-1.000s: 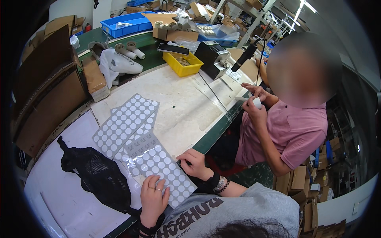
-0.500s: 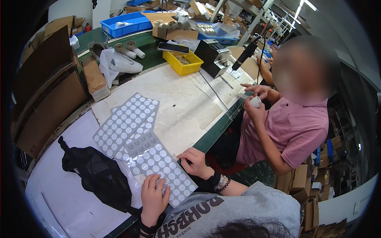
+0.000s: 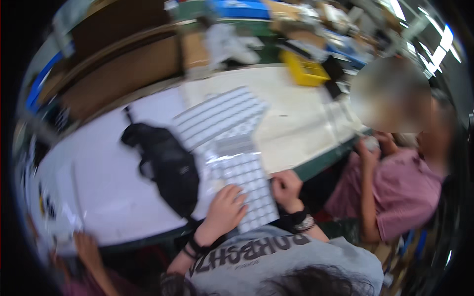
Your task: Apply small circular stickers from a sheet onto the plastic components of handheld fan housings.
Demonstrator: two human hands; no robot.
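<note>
The view is smeared by motion. A grey sheet of round white stickers (image 3: 253, 185) lies at the table's near edge in front of me. My left hand (image 3: 226, 209) rests on its lower left side with the fingers stretched out. At its right edge, my right hand (image 3: 287, 186) is closed, fingers curled in; what they hold, if anything, is hidden. Further sticker sheets (image 3: 217, 117) lie overlapping just beyond. To the left of the sheets is a black mesh bag (image 3: 170, 165).
A co-worker in pink (image 3: 395, 190) sits at the right, holding a small whitish object. Another person's hand (image 3: 86, 244) shows at lower left. Toward the back are a cardboard box (image 3: 123, 71), a yellow bin (image 3: 307, 74) and a blue tray (image 3: 242, 9).
The view has swung left, so the table and sheets appear further right and another person's hands come in at lower left. My right hand's fingers are more tightly curled; my left stays on the sheet.
</note>
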